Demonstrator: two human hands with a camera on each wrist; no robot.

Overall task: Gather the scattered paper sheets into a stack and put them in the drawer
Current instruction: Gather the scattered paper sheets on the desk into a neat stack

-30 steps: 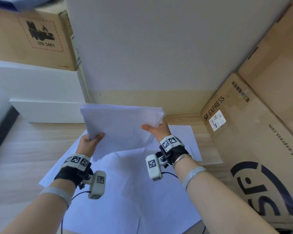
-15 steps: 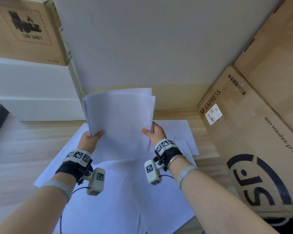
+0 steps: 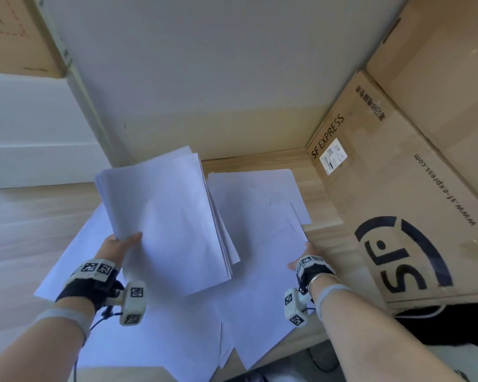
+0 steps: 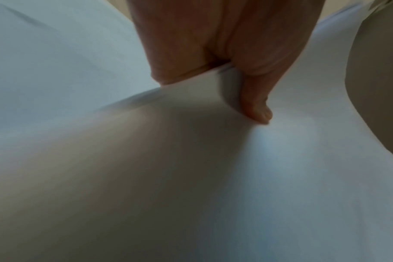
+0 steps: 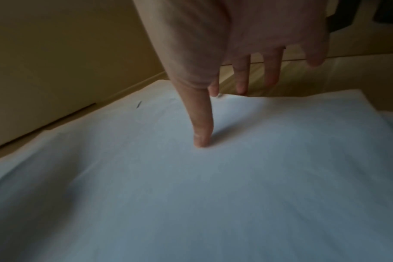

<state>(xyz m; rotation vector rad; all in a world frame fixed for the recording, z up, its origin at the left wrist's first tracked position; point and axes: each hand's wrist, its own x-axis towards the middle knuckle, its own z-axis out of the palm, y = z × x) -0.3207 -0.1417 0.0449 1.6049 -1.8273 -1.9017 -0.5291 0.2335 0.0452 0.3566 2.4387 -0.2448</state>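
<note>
My left hand grips a stack of white paper sheets by its near left corner and holds it tilted above the table. In the left wrist view the thumb lies on top of the stack. Several loose white sheets overlap on the wooden table under and beside the stack. My right hand is at the right edge of one loose sheet. Its thumb presses on top and the fingers reach past the sheet's edge. No drawer is in view.
A large SF Express cardboard box stands close along the right side of the table, with another box above it. A white wall rises behind. White boards and a cardboard box stand at the back left.
My right hand let go of the stack and moved right and down to a loose sheet's edge. The left hand alone now holds the stack, shifted slightly left.
</note>
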